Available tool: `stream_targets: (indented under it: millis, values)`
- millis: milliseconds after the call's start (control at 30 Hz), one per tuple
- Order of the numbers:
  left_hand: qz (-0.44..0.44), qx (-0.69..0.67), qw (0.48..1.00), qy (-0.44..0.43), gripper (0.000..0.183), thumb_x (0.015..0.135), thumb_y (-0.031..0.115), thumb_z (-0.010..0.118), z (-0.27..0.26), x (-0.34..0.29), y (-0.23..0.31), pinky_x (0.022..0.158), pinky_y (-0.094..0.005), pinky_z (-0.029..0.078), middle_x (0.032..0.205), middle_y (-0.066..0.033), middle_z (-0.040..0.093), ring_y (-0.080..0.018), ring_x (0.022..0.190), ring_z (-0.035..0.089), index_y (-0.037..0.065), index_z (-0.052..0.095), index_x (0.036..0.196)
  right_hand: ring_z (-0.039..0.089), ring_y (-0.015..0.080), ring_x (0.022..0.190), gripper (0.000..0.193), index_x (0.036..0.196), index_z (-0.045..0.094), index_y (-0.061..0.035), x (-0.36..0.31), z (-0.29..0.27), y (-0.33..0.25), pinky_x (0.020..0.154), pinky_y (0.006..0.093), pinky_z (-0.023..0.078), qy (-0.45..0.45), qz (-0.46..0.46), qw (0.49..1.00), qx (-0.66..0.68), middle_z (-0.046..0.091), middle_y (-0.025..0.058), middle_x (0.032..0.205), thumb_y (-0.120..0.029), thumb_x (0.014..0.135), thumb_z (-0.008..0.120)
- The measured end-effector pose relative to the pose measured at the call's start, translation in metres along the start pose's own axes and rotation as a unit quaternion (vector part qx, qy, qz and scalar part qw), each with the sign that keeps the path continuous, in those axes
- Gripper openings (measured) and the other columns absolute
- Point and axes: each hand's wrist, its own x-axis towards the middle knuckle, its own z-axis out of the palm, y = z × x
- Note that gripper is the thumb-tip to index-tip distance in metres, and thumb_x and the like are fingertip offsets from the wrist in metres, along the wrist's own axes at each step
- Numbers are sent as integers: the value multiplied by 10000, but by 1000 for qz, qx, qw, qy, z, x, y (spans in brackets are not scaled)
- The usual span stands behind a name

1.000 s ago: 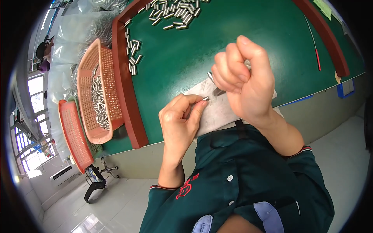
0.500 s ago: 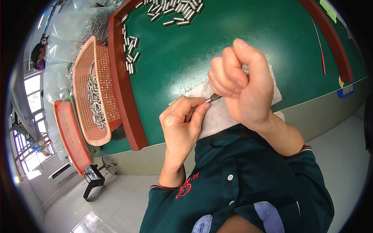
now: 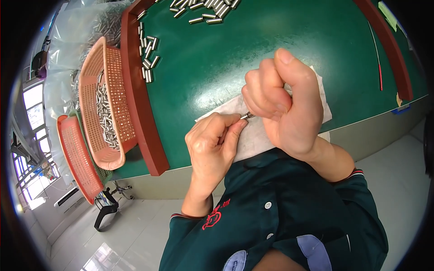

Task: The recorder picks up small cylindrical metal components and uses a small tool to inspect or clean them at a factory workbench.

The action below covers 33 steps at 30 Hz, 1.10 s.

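Note:
Between its thumb and forefinger, my left hand point(image 3: 209, 141) pinches a small shiny metal cylinder point(image 3: 244, 117). My right hand point(image 3: 291, 106) is a closed fist with the thumb uppermost, wrapped round a slim tool. Only that tool's dark metal tip point(image 3: 251, 114) shows, meeting the cylinder's end; the rest is hidden in the fist, so its kind is unclear. Under both hands lies a white cloth point(image 3: 251, 143) at the near edge of the green table. Similar loose metal cylinders point(image 3: 214, 11) lie in a heap at the far side.
Several more cylinders point(image 3: 148, 58) lie along the table's red-brown left border point(image 3: 143, 122). Beyond it stand a pink basket point(image 3: 118, 90) of metal pieces, a red basket point(image 3: 77, 156) and clear plastic bags point(image 3: 61, 77). A thin red-handled rod point(image 3: 380, 77) lies at right.
The view has shifted slightly. My right fist has turned a little, and less of the tool's tip shows between the hands. My left hand keeps its pinch on the cylinder.

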Motion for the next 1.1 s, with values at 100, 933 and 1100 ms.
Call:
stream_targets:
  millis: [100,933,1100]
  values:
    - [11,0,1000,-4,130,648,24,703,-1,0,-2,448,-282,339,496,-41,458,-175,428,414,31,574,661,180,71,415,416,520,267,-125,-1,-3,6,411,237,183,-27,-52,995,-76,256,-36,438,-247,918,275]
    - [-201,-681,703,-44,219,829,198,522,-30,11,7,466,-197,346,858,-99,439,-129,698,430,20,463,941,158,74,397,423,489,239,-123,-14,-33,-31,385,232,170,31,-108,987,114,223,-25,415,-244,889,305]
    - [-76,-229,970,-6,92,790,-3,566,-10,23,10,452,-171,264,554,50,408,-5,523,354,4,593,877,153,70,401,412,491,246,-119,-14,-34,-23,379,236,162,21,-105,988,108,223,-24,418,-225,885,305]
